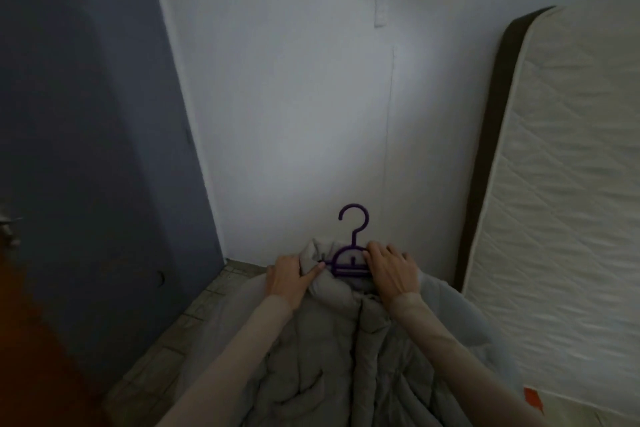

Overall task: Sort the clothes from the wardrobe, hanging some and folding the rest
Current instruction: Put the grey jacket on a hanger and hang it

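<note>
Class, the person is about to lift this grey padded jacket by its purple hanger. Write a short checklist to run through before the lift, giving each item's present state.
1. Hanger sits inside the jacket collar: ok, hook stands clear above it.
2. Left hand grips the collar: ok.
3. Right hand grips the hanger's right shoulder: ok.
4. Both jacket shoulders seated on the hanger arms: cannot tell, fabric and hands hide them.
5. Front fastened: cannot tell.
6. Rail within reach: cannot tell, only wall and mattress ahead.
</note>
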